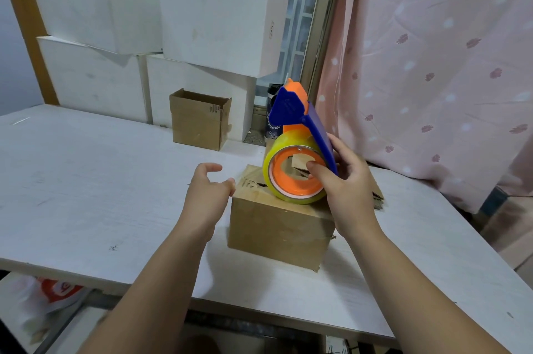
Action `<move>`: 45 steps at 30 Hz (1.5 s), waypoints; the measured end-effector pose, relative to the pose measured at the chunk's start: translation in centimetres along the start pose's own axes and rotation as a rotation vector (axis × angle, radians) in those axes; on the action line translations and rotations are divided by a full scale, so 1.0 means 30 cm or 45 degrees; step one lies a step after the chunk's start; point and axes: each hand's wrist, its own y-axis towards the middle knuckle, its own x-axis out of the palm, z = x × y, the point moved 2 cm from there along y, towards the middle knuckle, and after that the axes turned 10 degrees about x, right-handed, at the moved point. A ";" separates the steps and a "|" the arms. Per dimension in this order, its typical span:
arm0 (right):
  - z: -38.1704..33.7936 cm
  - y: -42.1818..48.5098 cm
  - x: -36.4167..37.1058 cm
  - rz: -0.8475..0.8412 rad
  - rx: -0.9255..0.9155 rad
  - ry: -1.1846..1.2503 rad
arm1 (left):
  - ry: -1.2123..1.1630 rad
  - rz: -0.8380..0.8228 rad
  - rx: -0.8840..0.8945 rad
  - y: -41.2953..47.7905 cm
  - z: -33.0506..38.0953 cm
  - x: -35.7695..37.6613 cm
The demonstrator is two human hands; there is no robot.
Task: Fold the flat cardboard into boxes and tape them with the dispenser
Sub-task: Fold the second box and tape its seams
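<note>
A small brown cardboard box (277, 226) stands on the white table (86, 180), its top flaps folded down. My right hand (343, 180) grips the blue and orange tape dispenser (297, 148), thumb inside the orange core; its yellowish tape roll rests on the box top. My left hand (207, 189) hovers at the box's upper left corner, fingers loosely curled, fingertips close to or just touching the edge. A second brown box (199, 120), open at the top, stands farther back on the table. Flat cardboard (377, 192) lies behind my right hand, mostly hidden.
Large white boxes (178, 22) are stacked against the back behind the table. A pink patterned curtain (432, 65) hangs at the right. A window frame (317, 36) and a dark container (272, 111) sit behind the dispenser. A red and white bag (54, 293) lies below the table's front edge.
</note>
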 end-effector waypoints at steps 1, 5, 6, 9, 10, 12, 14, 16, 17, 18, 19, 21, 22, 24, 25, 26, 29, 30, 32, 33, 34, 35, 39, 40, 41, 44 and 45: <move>0.000 0.000 0.000 0.003 -0.001 -0.005 | 0.021 -0.016 0.001 0.002 0.002 0.002; 0.001 0.001 0.000 0.024 -0.005 -0.012 | 0.037 -0.184 -0.074 0.000 0.002 -0.009; 0.003 0.001 -0.001 0.031 -0.003 -0.012 | 0.081 -0.220 -0.074 -0.004 -0.003 -0.014; 0.008 0.001 -0.004 0.053 0.000 -0.037 | 0.261 -0.123 0.126 -0.030 -0.012 -0.018; 0.009 0.002 -0.004 0.057 0.000 -0.054 | 0.208 -0.007 0.229 -0.046 -0.002 -0.020; 0.011 0.002 -0.004 0.070 -0.001 -0.094 | -0.031 0.118 0.384 -0.081 0.019 -0.014; 0.010 -0.001 -0.001 0.095 -0.021 -0.143 | -0.088 0.054 0.461 -0.119 0.028 0.008; 0.004 -0.008 0.005 0.118 -0.081 -0.198 | 0.069 0.021 0.525 -0.147 0.019 0.030; 0.000 -0.012 0.010 0.124 -0.118 -0.207 | 0.130 0.039 0.544 -0.156 0.012 0.037; -0.003 -0.016 0.014 0.130 -0.151 -0.202 | 0.150 0.059 0.550 -0.162 0.005 0.043; -0.004 -0.018 0.016 0.136 -0.178 -0.204 | 0.148 0.065 0.541 -0.167 -0.002 0.047; -0.004 -0.019 0.023 0.143 -0.208 -0.262 | 0.172 0.034 0.475 -0.167 -0.012 0.054; -0.001 -0.019 0.025 0.141 -0.213 -0.298 | 0.232 0.003 0.429 -0.167 -0.017 0.055; 0.002 -0.018 0.027 0.143 -0.228 -0.346 | 0.426 -0.033 0.368 -0.164 -0.018 0.053; 0.000 -0.019 0.028 0.148 -0.236 -0.365 | 0.524 -0.014 0.393 -0.161 -0.011 0.049; -0.001 -0.020 0.029 0.151 -0.243 -0.383 | 0.595 0.012 0.471 -0.159 0.002 0.047; -0.006 -0.024 0.031 0.133 -0.263 -0.401 | 0.690 -0.122 0.744 -0.157 0.038 0.069; -0.008 -0.024 0.032 0.127 -0.260 -0.407 | 0.747 -0.186 0.766 -0.159 0.040 0.079; -0.012 -0.024 0.033 0.120 -0.261 -0.429 | 0.839 -0.201 0.774 -0.163 0.035 0.085; -0.014 -0.025 0.033 0.114 -0.276 -0.441 | 0.844 -0.180 0.785 -0.165 0.031 0.085; -0.016 -0.026 0.033 0.104 -0.292 -0.449 | 0.835 -0.158 0.795 -0.168 0.029 0.086; -0.018 -0.026 0.031 0.091 -0.298 -0.456 | 0.839 -0.138 0.798 -0.168 0.026 0.087; -0.037 -0.005 0.016 0.049 -0.177 -0.532 | 0.955 -0.068 0.802 -0.158 0.020 0.088; -0.046 0.005 0.010 0.022 -0.135 -0.551 | 0.971 -0.072 0.789 -0.156 0.020 0.089; -0.058 0.014 0.003 -0.011 -0.111 -0.573 | 0.984 -0.081 0.776 -0.155 0.021 0.089; -0.104 0.033 -0.012 -0.101 -0.136 -0.731 | 1.018 -0.106 0.781 -0.152 0.030 0.089; -0.119 0.039 -0.014 -0.131 -0.144 -0.797 | 1.036 -0.113 0.793 -0.154 0.033 0.089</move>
